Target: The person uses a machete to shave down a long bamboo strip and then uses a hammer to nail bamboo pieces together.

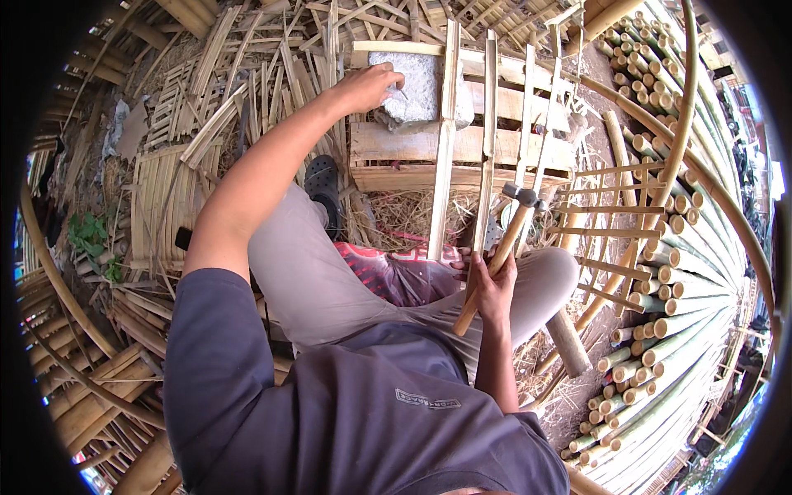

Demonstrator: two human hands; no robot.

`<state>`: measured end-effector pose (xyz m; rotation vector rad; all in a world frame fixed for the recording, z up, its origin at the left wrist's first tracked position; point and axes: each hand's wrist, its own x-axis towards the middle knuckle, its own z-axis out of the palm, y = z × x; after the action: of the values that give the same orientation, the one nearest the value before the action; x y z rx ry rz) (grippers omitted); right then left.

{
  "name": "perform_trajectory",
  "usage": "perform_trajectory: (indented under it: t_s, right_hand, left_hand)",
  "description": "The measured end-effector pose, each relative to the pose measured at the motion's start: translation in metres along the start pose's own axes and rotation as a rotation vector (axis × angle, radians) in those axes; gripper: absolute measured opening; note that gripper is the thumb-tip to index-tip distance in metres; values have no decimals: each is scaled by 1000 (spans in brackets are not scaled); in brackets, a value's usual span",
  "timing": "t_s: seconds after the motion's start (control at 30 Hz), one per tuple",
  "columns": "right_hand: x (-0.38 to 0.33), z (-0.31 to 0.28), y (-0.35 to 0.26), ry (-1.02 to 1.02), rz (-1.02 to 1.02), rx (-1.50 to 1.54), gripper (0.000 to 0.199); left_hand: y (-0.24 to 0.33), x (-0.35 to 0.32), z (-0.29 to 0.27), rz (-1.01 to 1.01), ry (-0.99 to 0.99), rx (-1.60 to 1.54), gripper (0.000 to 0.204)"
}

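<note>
Two things are in hand. A wooden-handled hammer [505, 239] sits upright in the right hand [493, 289], whose fingers are closed around the lower part of the handle along with a thin bamboo strip [485, 165] that runs up and away from the lap; the metal head stands just above the knee. Far forward, the left hand [369, 87] stretches out to a grey stone block [421, 87] and its fingertips pinch at something small on the block's near edge, too small to make out. That block lies on a wooden pallet [462, 144], with several bamboo slats [445, 132] leaning across it. Straw [404, 210] is heaped under the pallet. Stacked green bamboo poles [685, 272] fill the right side, and woven bamboo panels [173, 198] lie on the left.
</note>
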<state>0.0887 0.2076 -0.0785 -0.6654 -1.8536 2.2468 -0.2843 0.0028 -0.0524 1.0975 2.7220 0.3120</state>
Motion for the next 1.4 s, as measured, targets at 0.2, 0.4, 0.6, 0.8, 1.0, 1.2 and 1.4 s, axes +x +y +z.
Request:
perform_trajectory:
  t_s: [0.2, 0.4, 0.6, 0.8, 1.0, 1.2, 1.4]
  right_hand:
    - [-9, -9, 9, 44, 20, 42, 16]
    - [-8, 18, 0, 39, 92, 94, 20]
    - [0, 37, 5, 20, 20, 119, 21]
    - [7, 40, 5, -18, 38, 104, 20]
    - [8, 41, 3, -23, 74, 101, 22]
    - [8, 39, 7, -13, 51, 98, 21]
    - [7, 35, 10, -18, 67, 112, 21]
  left_hand:
    - [2, 4, -6, -24, 11, -131, 32]
    - [-18, 13, 8, 45, 7, -73, 27]
    - [-19, 16, 17, 111, 177, -65, 21]
    - [-16, 18, 14, 121, 150, -25, 18]
    - [-13, 16, 10, 135, 142, -18, 15]
    - [-24, 25, 10, 164, 106, -97, 17]
    - [-31, 25, 7, 181, 196, -106, 18]
